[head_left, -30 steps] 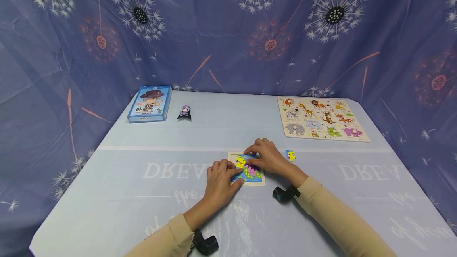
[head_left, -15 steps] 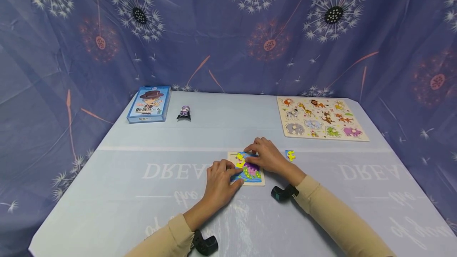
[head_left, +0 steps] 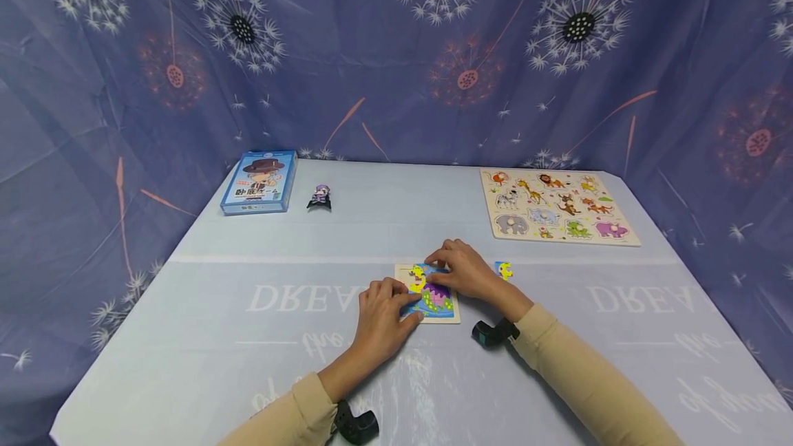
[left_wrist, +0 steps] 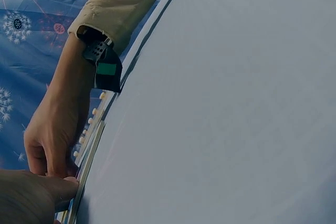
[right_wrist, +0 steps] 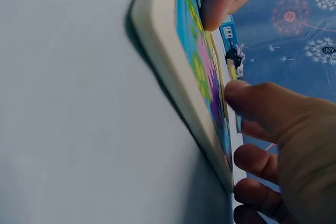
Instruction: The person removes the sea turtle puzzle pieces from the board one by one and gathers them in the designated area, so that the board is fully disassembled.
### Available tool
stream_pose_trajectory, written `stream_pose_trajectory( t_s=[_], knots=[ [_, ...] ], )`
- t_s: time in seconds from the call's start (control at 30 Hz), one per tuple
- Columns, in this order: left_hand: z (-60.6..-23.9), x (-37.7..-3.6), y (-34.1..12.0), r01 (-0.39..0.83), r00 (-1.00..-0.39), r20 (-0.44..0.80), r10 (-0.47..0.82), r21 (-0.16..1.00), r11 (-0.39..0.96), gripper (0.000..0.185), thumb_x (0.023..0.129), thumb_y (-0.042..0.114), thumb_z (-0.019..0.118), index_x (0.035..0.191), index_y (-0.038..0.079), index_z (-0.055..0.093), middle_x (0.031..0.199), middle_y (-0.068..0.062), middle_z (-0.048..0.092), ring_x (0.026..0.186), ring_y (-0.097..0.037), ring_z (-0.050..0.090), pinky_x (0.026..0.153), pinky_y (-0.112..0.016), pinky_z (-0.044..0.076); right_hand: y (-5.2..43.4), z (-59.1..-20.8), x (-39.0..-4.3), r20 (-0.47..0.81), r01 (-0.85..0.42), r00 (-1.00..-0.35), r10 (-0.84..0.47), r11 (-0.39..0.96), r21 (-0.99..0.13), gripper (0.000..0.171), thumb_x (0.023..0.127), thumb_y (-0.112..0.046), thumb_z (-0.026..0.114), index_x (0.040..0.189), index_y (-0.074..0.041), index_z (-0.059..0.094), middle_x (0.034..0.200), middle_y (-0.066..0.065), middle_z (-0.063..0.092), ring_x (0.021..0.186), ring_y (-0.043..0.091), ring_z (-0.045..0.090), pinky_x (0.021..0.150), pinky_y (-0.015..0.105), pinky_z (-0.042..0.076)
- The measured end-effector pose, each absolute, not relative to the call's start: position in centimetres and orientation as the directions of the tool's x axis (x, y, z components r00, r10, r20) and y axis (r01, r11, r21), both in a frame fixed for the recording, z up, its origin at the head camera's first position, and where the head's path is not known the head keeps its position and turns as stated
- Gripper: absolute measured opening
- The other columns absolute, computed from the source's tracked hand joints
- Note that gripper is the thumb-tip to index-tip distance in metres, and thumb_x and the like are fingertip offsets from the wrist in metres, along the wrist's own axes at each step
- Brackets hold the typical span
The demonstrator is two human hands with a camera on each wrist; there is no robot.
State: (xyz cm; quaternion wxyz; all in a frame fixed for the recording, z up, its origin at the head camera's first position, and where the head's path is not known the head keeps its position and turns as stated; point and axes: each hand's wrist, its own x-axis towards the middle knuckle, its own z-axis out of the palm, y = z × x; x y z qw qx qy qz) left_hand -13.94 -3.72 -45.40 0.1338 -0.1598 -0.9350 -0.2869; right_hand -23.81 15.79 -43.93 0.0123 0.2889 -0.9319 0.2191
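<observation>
Scarcely anything has moved since the frame half a second ago: both hands hold nearly the same places, and any shift of the right fingertips is very slight.

At the far left of the table (head_left: 186, 336) lies a blue box (head_left: 260, 183), with a small dark figurine (head_left: 319, 197) standing just beside it; neither is being touched. Nearer the middle, the left hand (head_left: 379, 308) grips the left side of a small square puzzle (head_left: 437, 300), fingers bent over that side and thumb at the near edge, apparently to steady it. The puzzle lies flat on the table between the hands, most of its visible picture filled. A bare patch (head_left: 403, 271) shows at its upper left corner, though the left hand hides part of that side.

The right hand (head_left: 466, 272) reaches in from the other side, thumb and forefinger bent with a blue piece (head_left: 430, 270) seemingly pinched between them; whether it is fully seated I cannot tell. Just beyond that wrist, a loose piece (head_left: 503, 270) in blue and yellow lies outside the frame. Farther right, an animal board (head_left: 618, 214) lies untouched.

Judged from this, the assembly is well along: the pinched piece needs settling, and the loose one is not yet in.
</observation>
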Motion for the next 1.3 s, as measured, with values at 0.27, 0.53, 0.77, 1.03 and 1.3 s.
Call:
stream_pose_trajectory(
  t_s=[0.27,0.53,0.77,1.03,1.3],
  knots=[
    [-45.4,-13.9,-3.7,0.379,-0.912,0.348,0.219,0.505,0.775,0.03,0.078,0.031,0.074,0.106,0.018,0.074,0.104,-0.001,0.056,0.1,-0.02,0.045,0.085,-0.043,0.032,19.0,-42.5,-22.8,0.257,-0.545,-0.838,-0.481,0.718,-0.434,0.031,0.079,-0.03,0.076,0.106,-0.016,0.07,0.088,-0.001,0.061,0.083,0.014,0.052,0.07,0.029,0.043],
    [-45.6,-14.0,-3.7,0.38,-0.91,0.355,0.213,0.514,0.769,0.03,0.077,0.029,0.075,0.105,0.017,0.075,0.104,-0.001,0.057,0.1,-0.02,0.045,0.086,-0.043,0.032,26.2,-41.6,-21.7,0.244,-0.44,-0.897,-0.368,0.785,-0.435,0.029,0.08,-0.024,0.075,0.108,-0.014,0.069,0.094,0.002,0.062,0.09,0.021,0.058,0.075,0.037,0.046],
    [-45.5,-13.9,-3.7,0.38,-0.909,0.364,0.204,0.521,0.764,0.029,0.077,0.027,0.076,0.104,0.017,0.075,0.104,-0.001,0.057,0.1,-0.019,0.046,0.086,-0.043,0.032,31.3,-42.5,-21.3,0.17,-0.347,-0.938,-0.303,0.851,-0.395,0.028,0.08,-0.02,0.075,0.106,-0.01,0.07,0.09,0.005,0.06,0.086,0.021,0.052,0.073,0.035,0.04],
    [-45.5,-13.8,-3.7,0.385,-0.908,0.366,0.205,0.534,0.753,0.028,0.077,0.026,0.074,0.104,0.017,0.075,0.103,-0.001,0.056,0.1,-0.02,0.046,0.086,-0.044,0.032,32.9,-43.0,-21.5,0.068,-0.266,-0.963,-0.26,0.888,-0.375,0.032,0.08,-0.023,0.073,0.109,-0.01,0.069,0.088,0.004,0.058,0.081,0.019,0.045,0.07,0.031,0.034],
    [-45.7,-13.9,-3.7,0.387,-0.907,0.369,0.203,0.538,0.749,0.028,0.077,0.026,0.074,0.104,0.016,0.074,0.104,-0.003,0.057,0.101,-0.021,0.046,0.085,-0.044,0.032,32.7,-43.0,-21.8,0.05,-0.255,-0.966,-0.255,0.893,-0.372,0.033,0.081,-0.022,0.073,0.111,-0.01,0.069,0.091,0.006,0.058,0.082,0.02,0.046,0.07,0.03,0.034]
  ],
)
